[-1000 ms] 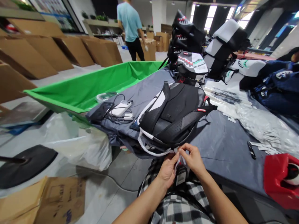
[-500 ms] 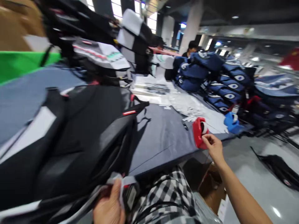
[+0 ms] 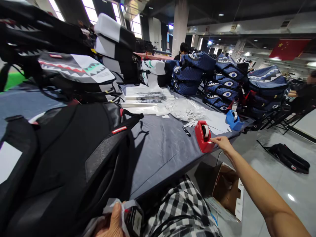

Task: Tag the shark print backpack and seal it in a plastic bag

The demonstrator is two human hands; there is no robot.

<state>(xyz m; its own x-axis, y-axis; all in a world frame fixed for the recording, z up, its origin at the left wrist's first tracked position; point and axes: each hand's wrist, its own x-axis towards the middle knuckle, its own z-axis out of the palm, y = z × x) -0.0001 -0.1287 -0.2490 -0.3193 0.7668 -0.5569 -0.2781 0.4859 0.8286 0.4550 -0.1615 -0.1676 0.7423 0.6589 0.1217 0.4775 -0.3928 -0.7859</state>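
A black backpack (image 3: 66, 141) lies on the dark-covered table at my left, its straps and back panel up. Low in view, my left hand (image 3: 112, 223) is closed, the thumb pressing on thin whitish wrapping (image 3: 111, 204) at the bag's near edge. A dark tag with a pale label (image 3: 137, 221) shows beside the fingers. At the table's front edge, my right hand (image 3: 222, 143) pinches at the front lip of a red tape dispenser (image 3: 202, 140). The tape roll (image 3: 204, 131) sits in it; the strip at my fingertips is barely visible.
A blue tape dispenser (image 3: 234, 120) stands behind the red one. White sheets and plastic (image 3: 182, 108) cover the table's middle. Stacked blue backpacks (image 3: 224, 82) and black-and-white ones (image 3: 111, 42) rise behind. An open carton (image 3: 225, 189) and a black bag (image 3: 286, 156) are on the floor.
My view has swung to the right and steadied. The right hand stays at the red dispenser, now at its front lip. My left hand keeps its hold on the wrapping.
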